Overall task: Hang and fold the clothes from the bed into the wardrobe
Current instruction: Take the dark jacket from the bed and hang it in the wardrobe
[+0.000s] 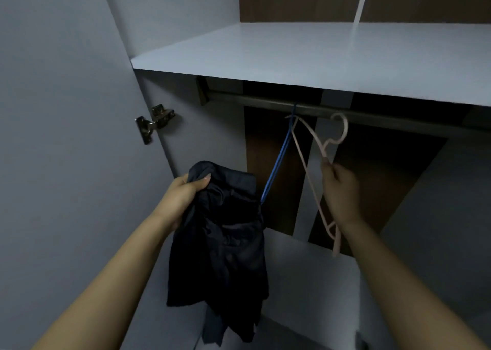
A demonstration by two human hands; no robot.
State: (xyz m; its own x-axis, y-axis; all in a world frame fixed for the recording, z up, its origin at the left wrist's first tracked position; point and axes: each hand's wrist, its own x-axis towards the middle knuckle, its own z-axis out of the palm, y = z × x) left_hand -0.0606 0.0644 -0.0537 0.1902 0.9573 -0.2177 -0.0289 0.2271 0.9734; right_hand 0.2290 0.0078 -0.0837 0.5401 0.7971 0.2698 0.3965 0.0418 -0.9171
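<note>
My left hand (186, 192) grips the top of a dark navy garment (225, 251), which hangs bunched below it in front of the open wardrobe. My right hand (340, 187) holds a pale pink plastic hanger (310, 169) by its neck; the hook points up, just below the dark hanging rail (265, 102) and off it. A blue hanger (279, 158) hangs from the rail, and its lower end disappears behind the garment.
A white shelf (292, 52) spans the wardrobe above the rail. The open door (66, 137) with a metal hinge (154, 122) stands at the left. A lower white shelf (313, 283) lies beneath the hanging space, with brown back panels behind.
</note>
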